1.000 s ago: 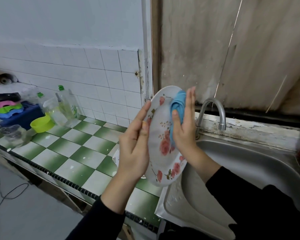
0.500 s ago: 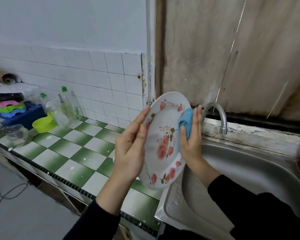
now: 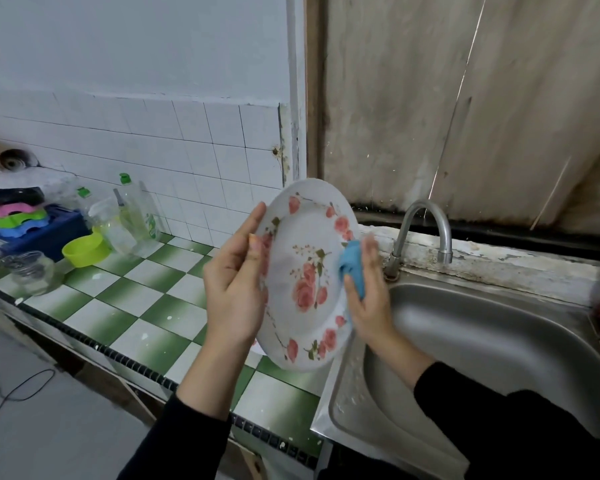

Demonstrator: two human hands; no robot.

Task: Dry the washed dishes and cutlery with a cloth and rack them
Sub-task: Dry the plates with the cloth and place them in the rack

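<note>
A white round plate with pink rose print (image 3: 305,265) is held upright, tilted a little, in the air above the seam where the green-and-white chequered tile counter (image 3: 136,299) meets the stainless steel sink (image 3: 499,341); its printed face is turned toward the camera. The plate is gripped at its left rim by the left hand (image 3: 234,282); the thumb is laid on the front face and the index finger is stretched up along the edge, while the other fingers are hidden behind. A bunched light blue cloth (image 3: 352,268) is clutched in the right hand (image 3: 371,299) and pressed against the plate's right rim; the hand is slightly blurred. Black sleeves are worn on both arms. A curved metal tap (image 3: 426,230) is mounted behind the sink basin, just right of the plate. At the far left of the counter a lime-green plastic bowl (image 3: 84,249), a clear glass jar (image 3: 32,271), green-capped clear plastic bottles (image 3: 139,213) and a dark blue crate (image 3: 56,230) are gathered near the white tiled wall.
</note>
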